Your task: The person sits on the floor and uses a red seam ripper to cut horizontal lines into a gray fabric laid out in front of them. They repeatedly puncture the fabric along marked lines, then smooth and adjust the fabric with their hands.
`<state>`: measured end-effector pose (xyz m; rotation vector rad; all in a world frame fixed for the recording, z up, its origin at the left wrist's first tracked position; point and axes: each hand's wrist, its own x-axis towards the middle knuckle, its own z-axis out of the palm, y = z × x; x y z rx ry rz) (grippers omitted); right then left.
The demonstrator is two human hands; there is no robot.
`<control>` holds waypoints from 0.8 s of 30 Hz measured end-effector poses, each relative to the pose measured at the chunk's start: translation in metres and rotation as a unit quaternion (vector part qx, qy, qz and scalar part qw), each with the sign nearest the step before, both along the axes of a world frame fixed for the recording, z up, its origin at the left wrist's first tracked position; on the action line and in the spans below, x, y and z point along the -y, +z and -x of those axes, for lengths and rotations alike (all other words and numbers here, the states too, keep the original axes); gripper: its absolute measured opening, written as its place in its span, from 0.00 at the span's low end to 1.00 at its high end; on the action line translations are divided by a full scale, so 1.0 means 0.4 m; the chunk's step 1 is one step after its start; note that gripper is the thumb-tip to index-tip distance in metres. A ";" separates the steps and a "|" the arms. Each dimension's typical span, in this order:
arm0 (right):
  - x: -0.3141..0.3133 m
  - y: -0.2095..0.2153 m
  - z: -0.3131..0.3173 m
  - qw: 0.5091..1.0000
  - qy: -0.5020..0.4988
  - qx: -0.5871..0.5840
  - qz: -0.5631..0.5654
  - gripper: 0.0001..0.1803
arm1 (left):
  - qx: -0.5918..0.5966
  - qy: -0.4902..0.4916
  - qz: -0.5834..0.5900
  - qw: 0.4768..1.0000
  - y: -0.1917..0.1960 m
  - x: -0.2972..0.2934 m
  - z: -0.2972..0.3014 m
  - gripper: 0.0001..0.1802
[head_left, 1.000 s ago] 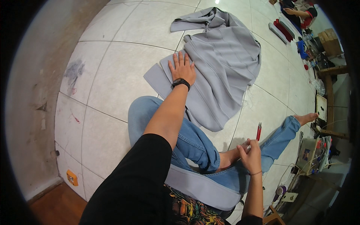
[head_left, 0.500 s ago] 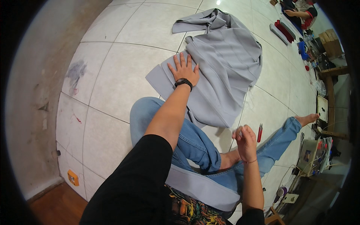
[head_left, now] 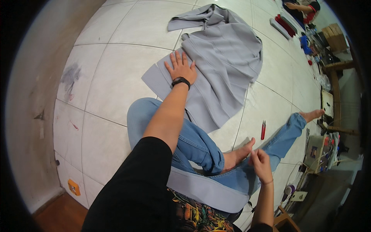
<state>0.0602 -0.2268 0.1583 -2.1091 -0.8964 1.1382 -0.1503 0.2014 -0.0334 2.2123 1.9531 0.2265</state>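
Note:
A grey garment (head_left: pixel 228 58) is spread in folds over the tiled floor in front of me. My left hand (head_left: pixel 181 69), with a black wristwatch, lies flat on its near left panel, fingers spread. Close above my stretched leg, my right hand (head_left: pixel 261 165) is closed, the fingertips drawn together; whatever may be between them is too small to make out. Red-handled thread snips (head_left: pixel 263 130) rest on the floor beyond that hand. Across my lap lies a long grey cloth strip (head_left: pixel 208 193).
A yellow tape measure (head_left: pixel 74 187) lies on the floor at the left, near the wall (head_left: pixel 31 104). Along the right side are a clear plastic bin (head_left: pixel 315 152), a wooden frame (head_left: pixel 335 96) and a cardboard box (head_left: pixel 334 38). Another person (head_left: pixel 303 8) sits at the far right beside folded cloths (head_left: pixel 284 26).
My right hand has drawn down and slightly right, away from the garment's near edge, its fingers still curled. The left hand stays flat on the garment while the whole view has shifted a little.

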 end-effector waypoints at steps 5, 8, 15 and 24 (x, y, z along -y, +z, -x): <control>-0.134 -0.086 0.026 0.974 0.126 0.172 -0.073 0.16 | 0.007 0.000 -0.005 1.000 0.003 -0.001 0.003 0.43; -0.207 -0.126 0.080 0.979 0.151 0.138 0.007 0.15 | -0.002 0.000 0.001 1.000 0.011 0.007 0.006 0.43; -0.307 -0.247 0.165 0.949 0.198 0.205 -0.136 0.16 | -0.025 -0.058 0.108 0.992 0.127 -0.085 0.070 0.34; -0.292 -0.296 0.134 0.950 0.205 0.210 -0.106 0.16 | 0.124 -0.016 0.108 0.986 0.101 -0.235 0.284 0.26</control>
